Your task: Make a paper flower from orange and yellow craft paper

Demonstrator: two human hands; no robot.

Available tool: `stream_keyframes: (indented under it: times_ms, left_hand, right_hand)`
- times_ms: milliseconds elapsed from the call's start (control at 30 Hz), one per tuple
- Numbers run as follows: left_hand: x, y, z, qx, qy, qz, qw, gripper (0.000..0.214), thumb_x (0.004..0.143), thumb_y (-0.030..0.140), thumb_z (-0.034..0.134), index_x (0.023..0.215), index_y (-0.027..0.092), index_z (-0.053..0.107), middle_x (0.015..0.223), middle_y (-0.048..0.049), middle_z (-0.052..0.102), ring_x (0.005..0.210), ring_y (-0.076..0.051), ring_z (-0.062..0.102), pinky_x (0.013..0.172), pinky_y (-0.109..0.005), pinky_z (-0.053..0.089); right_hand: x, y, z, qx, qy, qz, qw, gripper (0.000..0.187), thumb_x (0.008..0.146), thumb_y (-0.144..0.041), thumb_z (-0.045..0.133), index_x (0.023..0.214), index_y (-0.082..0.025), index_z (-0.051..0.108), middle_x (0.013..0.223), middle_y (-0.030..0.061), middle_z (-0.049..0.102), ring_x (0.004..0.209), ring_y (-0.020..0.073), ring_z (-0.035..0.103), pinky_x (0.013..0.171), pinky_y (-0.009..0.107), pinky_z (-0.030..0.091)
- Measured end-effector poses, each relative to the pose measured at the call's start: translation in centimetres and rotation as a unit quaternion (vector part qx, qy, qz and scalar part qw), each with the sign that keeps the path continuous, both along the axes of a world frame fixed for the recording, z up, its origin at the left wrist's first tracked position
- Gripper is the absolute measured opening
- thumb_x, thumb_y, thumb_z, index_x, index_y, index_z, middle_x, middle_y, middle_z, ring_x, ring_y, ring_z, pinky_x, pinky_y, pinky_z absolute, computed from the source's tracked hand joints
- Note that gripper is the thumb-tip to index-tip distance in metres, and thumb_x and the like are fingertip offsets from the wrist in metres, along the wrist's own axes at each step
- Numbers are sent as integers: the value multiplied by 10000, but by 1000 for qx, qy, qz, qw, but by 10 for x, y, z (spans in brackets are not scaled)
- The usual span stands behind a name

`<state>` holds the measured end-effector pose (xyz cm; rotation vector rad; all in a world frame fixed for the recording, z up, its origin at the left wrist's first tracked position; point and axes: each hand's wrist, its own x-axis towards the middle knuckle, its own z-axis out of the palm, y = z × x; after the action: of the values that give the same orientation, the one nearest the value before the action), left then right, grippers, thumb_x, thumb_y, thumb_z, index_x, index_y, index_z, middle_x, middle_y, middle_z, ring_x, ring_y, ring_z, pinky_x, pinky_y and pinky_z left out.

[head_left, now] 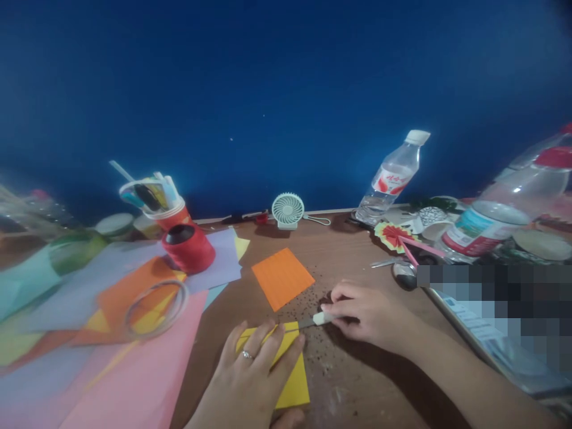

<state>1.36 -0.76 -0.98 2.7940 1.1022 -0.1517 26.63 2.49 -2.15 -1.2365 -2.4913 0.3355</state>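
My left hand (257, 372) lies flat with fingers spread over a folded piece of yellow paper (295, 381), pressing it to the table; a ring shows on one finger. In my right hand (369, 313) is a small knife (322, 318) with a white handle, pinched between thumb and fingers. Its thin blade points left and meets the upper right part of the yellow paper, near a fold line; whether the tip is inside the fold I cannot tell. Just beyond lies a square of orange paper (283, 279) with pleat lines.
Coloured paper sheets (147, 381), a tape ring (157, 308), a red thread spool (187, 247) and a pen cup (167, 211) crowd the left. A small fan (288, 210) stands behind. Plastic bottles (388, 179), a paper flower (395, 237) and a tablet-like device (487, 342) are right. Dark specks dot the wood.
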Motion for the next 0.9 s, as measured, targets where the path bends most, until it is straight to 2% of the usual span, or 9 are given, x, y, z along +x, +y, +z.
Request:
stream_keyframes:
  times_ms: [267, 500, 667, 900]
  left_hand:
    - [1, 1, 5, -21, -16, -19, 999, 639, 758, 381, 527, 1333, 292, 262, 1397, -24, 310, 1209, -283, 355, 962, -505, 299]
    - [0, 0, 1, -2, -41, -34, 999, 644, 773, 393, 507, 1345, 252, 248, 1381, -19, 340, 1203, -245, 373, 980, -414, 314]
    - [1, 0, 3, 9, -24, -51, 998, 640, 785, 410, 486, 1345, 211, 249, 1374, -30, 348, 1191, -236, 389, 971, -425, 314]
    - [1, -1, 4, 21, -26, -48, 998, 614, 805, 445, 445, 1346, 235, 242, 1360, -26, 376, 1191, -227, 394, 974, -419, 303]
  right_hand:
    - [0, -1, 1, 9, -8, -1, 1000, 186, 811, -208, 468, 861, -251, 642, 779, 6, 561, 702, 113, 514, 594, 212, 388]
    - [3, -2, 3, 11, 0, 8, 1000, 198, 814, -199, 462, 858, -246, 648, 761, 14, 568, 663, 110, 521, 556, 209, 387]
    - [4, -1, 3, 8, -2, 9, 1000, 191, 801, -188, 476, 861, -248, 647, 781, 13, 573, 690, 115, 531, 571, 212, 392]
    - [4, 2, 3, 22, -11, 11, 1000, 185, 815, -207, 474, 860, -254, 647, 787, 4, 576, 677, 100, 534, 559, 200, 395]
